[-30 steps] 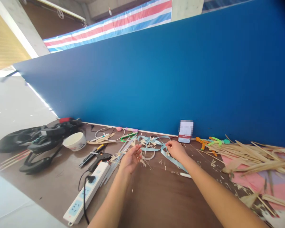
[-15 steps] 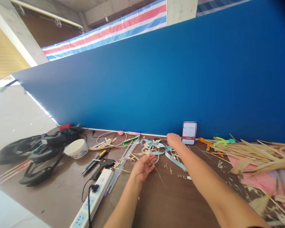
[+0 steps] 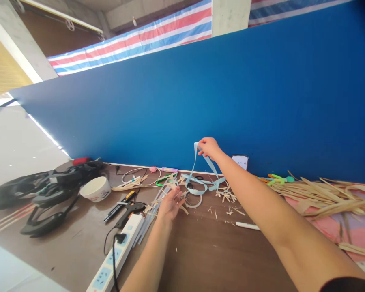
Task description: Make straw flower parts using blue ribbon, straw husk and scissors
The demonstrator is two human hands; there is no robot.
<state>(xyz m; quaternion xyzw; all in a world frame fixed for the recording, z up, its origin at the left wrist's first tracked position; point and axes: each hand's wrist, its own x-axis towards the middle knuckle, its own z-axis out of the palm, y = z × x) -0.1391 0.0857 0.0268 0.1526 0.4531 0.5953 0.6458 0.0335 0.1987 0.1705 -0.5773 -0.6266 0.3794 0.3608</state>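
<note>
My right hand (image 3: 210, 147) is raised in front of the blue panel, its fingers pinching a light blue ribbon (image 3: 212, 165). From that pinch the ribbon hangs in a loop, and more of it curls on the brown table (image 3: 207, 251). Lower and to the left, my left hand (image 3: 169, 204) rests palm up with fingers apart, beside a heap of pale dried-husk pieces (image 3: 174, 181). Some husk pieces touch or lie behind its fingertips. A white ring-shaped roll (image 3: 195, 202) lies just right of it. More cut husk pieces (image 3: 226, 194) lie under my right forearm.
Left of my left hand are a glue gun (image 3: 130, 213), a utility knife (image 3: 121, 205), a white power strip (image 3: 117, 255) and a paper bowl (image 3: 95, 189). A phone (image 3: 241, 161) leans on the blue panel (image 3: 134, 117). Dried husks (image 3: 328, 196) pile up at right.
My right hand has lifted up and left, drawing the blue ribbon off the table. My left hand has shifted left, toward the husk pieces. A white stick near my right forearm is now more exposed.
</note>
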